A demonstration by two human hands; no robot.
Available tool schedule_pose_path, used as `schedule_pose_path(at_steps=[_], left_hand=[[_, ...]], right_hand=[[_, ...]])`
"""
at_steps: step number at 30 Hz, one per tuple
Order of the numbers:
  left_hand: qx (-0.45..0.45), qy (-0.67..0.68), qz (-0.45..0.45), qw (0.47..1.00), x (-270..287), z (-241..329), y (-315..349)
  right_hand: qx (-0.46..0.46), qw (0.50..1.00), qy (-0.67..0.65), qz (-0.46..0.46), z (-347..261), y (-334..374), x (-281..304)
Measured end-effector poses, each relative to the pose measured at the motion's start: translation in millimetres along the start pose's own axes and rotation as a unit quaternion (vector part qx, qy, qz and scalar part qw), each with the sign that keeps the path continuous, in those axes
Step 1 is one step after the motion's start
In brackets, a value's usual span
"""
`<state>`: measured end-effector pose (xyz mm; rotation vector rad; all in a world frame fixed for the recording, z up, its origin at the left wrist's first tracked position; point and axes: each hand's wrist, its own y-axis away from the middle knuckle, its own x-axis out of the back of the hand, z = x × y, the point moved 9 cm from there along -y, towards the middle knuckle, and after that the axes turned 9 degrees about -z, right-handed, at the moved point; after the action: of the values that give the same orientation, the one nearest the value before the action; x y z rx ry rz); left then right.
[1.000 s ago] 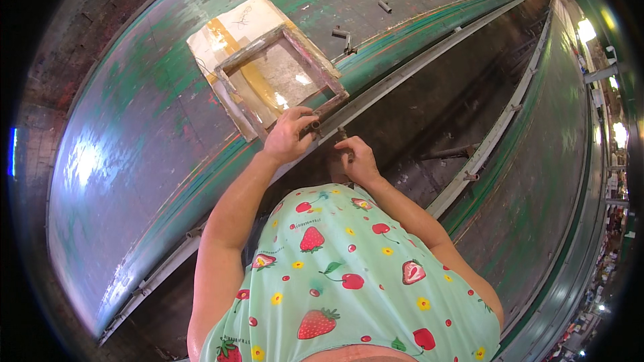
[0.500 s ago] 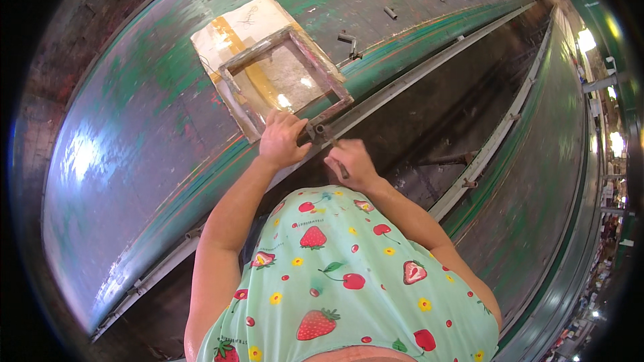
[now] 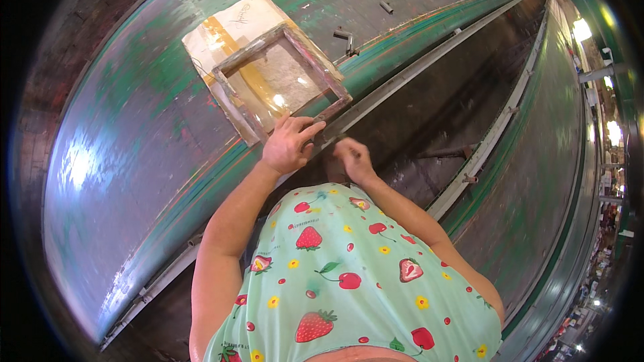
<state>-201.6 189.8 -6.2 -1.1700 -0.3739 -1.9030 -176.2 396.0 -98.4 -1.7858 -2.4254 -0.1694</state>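
A rectangular printing frame, worn and stained, with a pale mesh panel, lies tilted on a white board with brown tape across it. My left hand rests on the frame's near bar, fingers over the edge and thumb below it. Close by, to its right, my right hand is closed in a fist over the dark gap. A dark end of a slim rod-like tool shows in that fist; the rest is hidden. The right hand is slightly blurred.
The frame and board lie on a long green-stained table with a metal rail along its near edge. An angled metal fitting and a short tube lie farther back. A second table runs along the right, beyond the gap.
My right hand has drawn slightly right, away from the rail, and turned. The left fingers have stretched out over the frame's edge, and the round tube end beside them is now covered.
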Motion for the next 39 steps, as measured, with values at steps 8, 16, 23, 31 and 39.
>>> schedule_pose_path(at_steps=[8,16,23,31,39], left_hand=[[-0.018,0.001,0.024,1.000,3,3,1],[-0.012,0.038,0.031,0.999,8,3,2],[0.073,0.076,0.278,0.955,36,-32,30],[0.493,0.218,0.296,0.789,-14,-122,117],[0.430,0.162,0.238,0.856,-6,-107,98]], right_hand=[[0.005,0.999,-0.031,-0.044,-5,1,-13],[-0.068,0.980,0.171,-0.077,-25,13,13],[0.117,0.969,0.202,0.086,-147,4,37],[0.332,0.896,0.291,0.040,-179,17,-5],[0.274,0.930,0.237,0.061,-182,-7,6]])
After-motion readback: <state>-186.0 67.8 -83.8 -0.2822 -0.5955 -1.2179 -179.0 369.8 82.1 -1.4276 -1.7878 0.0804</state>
